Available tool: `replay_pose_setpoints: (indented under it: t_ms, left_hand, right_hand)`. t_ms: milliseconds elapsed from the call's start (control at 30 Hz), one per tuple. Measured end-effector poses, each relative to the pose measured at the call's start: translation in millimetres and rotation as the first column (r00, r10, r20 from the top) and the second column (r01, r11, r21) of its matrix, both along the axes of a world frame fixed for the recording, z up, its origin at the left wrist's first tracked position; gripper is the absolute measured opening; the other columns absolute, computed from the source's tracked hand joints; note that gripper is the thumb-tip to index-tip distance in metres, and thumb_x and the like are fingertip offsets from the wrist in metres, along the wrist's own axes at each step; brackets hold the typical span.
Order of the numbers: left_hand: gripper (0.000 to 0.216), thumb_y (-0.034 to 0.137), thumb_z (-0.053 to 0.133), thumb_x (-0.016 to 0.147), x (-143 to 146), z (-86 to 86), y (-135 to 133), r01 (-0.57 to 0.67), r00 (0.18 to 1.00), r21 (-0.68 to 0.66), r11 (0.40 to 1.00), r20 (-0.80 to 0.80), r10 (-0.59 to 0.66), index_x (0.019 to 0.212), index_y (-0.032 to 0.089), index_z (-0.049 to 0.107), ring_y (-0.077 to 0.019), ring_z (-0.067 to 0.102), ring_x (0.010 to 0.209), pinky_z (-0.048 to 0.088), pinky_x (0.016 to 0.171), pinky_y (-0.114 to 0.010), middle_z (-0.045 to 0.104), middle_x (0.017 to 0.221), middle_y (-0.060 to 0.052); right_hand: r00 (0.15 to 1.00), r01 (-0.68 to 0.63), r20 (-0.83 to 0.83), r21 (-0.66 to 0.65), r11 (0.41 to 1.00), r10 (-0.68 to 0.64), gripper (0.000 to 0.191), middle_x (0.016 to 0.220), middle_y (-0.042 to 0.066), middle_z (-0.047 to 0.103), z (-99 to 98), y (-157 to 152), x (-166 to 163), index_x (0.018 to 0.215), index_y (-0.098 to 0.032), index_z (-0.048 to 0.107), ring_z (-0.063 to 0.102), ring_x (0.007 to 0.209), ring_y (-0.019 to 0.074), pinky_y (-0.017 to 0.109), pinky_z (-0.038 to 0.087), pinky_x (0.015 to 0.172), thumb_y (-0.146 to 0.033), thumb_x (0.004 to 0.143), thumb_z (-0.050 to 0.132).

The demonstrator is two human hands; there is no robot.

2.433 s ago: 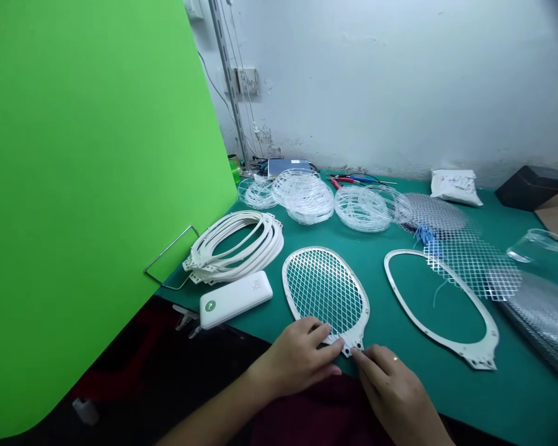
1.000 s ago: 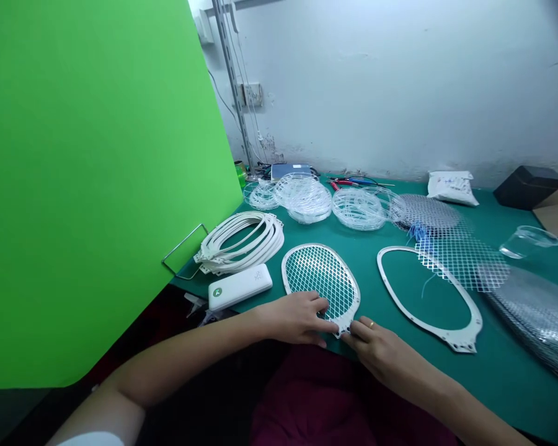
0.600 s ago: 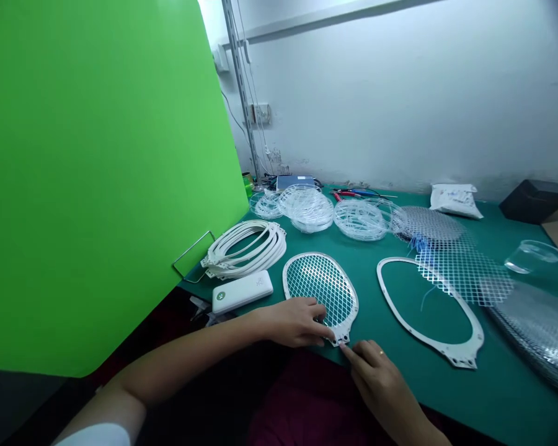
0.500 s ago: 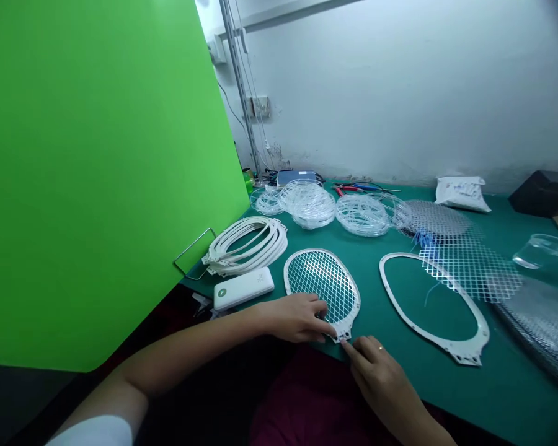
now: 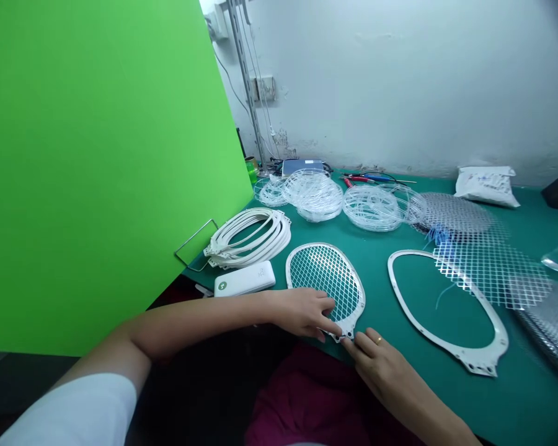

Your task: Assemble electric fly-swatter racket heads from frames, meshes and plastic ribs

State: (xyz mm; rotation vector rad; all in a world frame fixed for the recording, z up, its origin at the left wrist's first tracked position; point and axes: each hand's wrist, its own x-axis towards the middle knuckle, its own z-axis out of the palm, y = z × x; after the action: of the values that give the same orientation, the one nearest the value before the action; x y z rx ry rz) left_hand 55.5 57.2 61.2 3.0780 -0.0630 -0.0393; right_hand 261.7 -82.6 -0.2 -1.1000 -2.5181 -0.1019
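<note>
A white oval racket-head frame [image 5: 361,296] with diamond metal mesh [image 5: 323,266] in it lies on the green table in front of me. My left hand [image 5: 304,311] grips its near part, fingers over the mesh and the narrow end, thumb low by the table edge. My right hand [image 5: 376,359], with a ring on one finger, has its fingers curled and pressed together, their tips touching the frame's narrow end. Whatever these fingertips pinch, if anything, is hidden. A second white racket-head frame [image 5: 486,356] lies to the right, a loose mesh sheet [image 5: 488,266] overlapping its far side.
Stacked white frames [image 5: 260,248] and a white power bank [image 5: 244,280] lie left. Behind are clear plastic rings [image 5: 316,195], pliers [image 5: 353,179] and a white packet [image 5: 486,184]. Mesh stacks [image 5: 549,316] stand right. A green panel [image 5: 111,173] blocks the left side.
The view has shifted slightly, so the table items sit a little differently in it. Both hands stay at the narrow end of the meshed frame, with only slight finger movement.
</note>
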Motion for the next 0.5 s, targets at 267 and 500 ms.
replay_pose_setpoints:
  t_ms: [267,500]
  left_hand:
    - [0.028,0.033,0.061,0.096,-7,-2.4,-11,-0.117,0.993,0.008,0.993,0.034,0.117,0.123,0.027,0.061,-0.0187,0.055,0.083,0.041,0.07,-0.03,0.06,0.103,-0.006]
    - [0.023,0.026,0.052,0.099,-24,-28.1,-50,-0.374,0.907,-0.005,0.927,0.208,0.367,0.119,0.019,0.06,-0.0234,0.056,0.101,0.047,0.088,-0.037,0.061,0.116,-0.011]
  right_hand:
    - [0.975,0.121,-0.185,-0.045,0.992,-0.127,0.032,0.087,0.008,0.056,-8.2,-16,3,0.127,-0.009,0.053,0.051,0.069,0.0173,0.029,0.045,0.054,-0.008,0.097,0.041]
    - [0.933,0.218,-0.299,0.033,0.975,-0.199,0.021,0.078,0.006,0.053,-25.0,-30,-18,0.113,-0.005,0.057,0.048,0.065,0.0156,0.028,0.042,0.052,-0.006,0.094,0.048]
